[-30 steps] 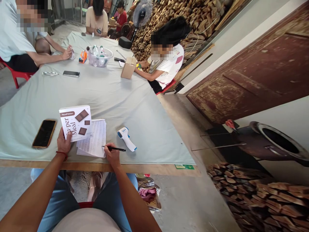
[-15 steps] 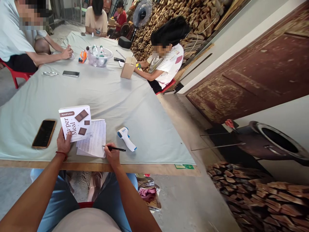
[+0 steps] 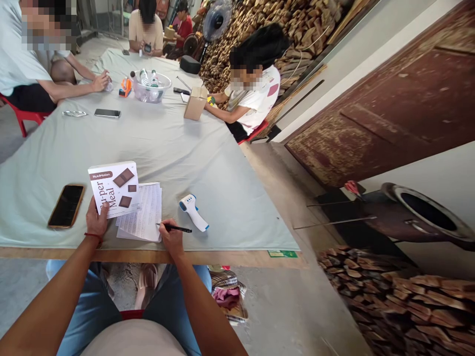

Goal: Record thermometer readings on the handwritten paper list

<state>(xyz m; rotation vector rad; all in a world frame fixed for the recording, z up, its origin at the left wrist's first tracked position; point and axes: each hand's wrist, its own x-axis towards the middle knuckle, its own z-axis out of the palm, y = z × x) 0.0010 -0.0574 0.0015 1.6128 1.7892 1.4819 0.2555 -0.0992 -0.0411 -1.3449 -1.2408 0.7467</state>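
Note:
My left hand point(image 3: 97, 217) grips the lower left corner of a white box point(image 3: 113, 190) printed "NutriMotion" and with brown squares, thumb on its front. The box is tilted up toward me and covers the upper left part of some sheets of paper point(image 3: 143, 221) filled with handwriting. In my right hand point(image 3: 172, 237) is a black pen point(image 3: 178, 228), its tip at the right edge of the sheets. To the right of that hand lies a white and blue infrared thermometer point(image 3: 194, 212). A phone in a brown case point(image 3: 67, 205) rests left of my left hand.
The cloth-covered table point(image 3: 222, 198) stretches away from me. Farther along it are another phone point(image 3: 107, 113), a clear basin point(image 3: 152, 91) of bottles, an orange tape dispenser point(image 3: 125, 87) and a cardboard box point(image 3: 196, 103). Several people sit around. Stacked firewood point(image 3: 401, 306) lies at right.
The whole view has shifted very slightly. My hands keep the same hold on the box and pen. At the far end, a person's hands have raised a small dark object a little.

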